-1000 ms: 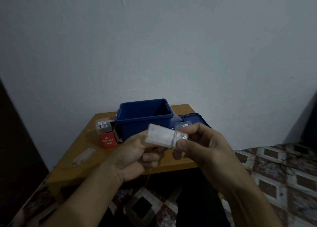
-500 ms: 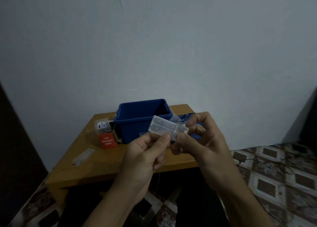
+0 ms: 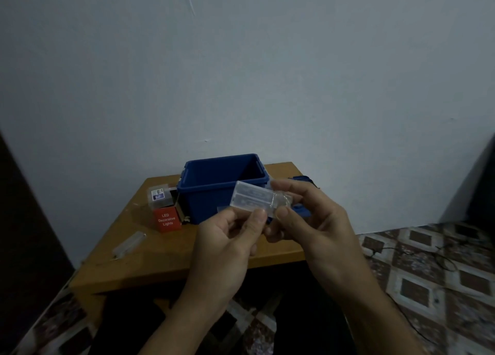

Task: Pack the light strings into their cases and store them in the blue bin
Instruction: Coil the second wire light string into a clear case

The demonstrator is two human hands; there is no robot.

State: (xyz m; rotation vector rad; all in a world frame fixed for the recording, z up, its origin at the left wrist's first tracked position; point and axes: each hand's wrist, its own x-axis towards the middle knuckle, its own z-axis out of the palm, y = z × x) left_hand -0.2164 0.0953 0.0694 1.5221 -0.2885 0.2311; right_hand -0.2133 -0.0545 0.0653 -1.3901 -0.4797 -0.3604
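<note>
Hands meet at the centre of the frame, both raised above the near edge of the desk. The left hand pinches the lower edge of a clear rectangular plastic case between thumb and curled fingers. The right hand grips the case's right end, thumb underneath and fingers curled over the top, where a small coil of thin light string glints through the plastic; I cannot tell how far inside it sits. The case lies nearly level, tilted up slightly to the left, in front of the open blue plastic bin.

The bin stands at the back of the brown wooden desk, against the pale wall. Just left of it are a red cardboard box printed "LED Decorative Lights" and, behind that, a small clear labelled case. A clear plastic piece lies apart at the desk's left. Blue lid edges show behind the right hand. Patterned floor tiles fill the lower right.
</note>
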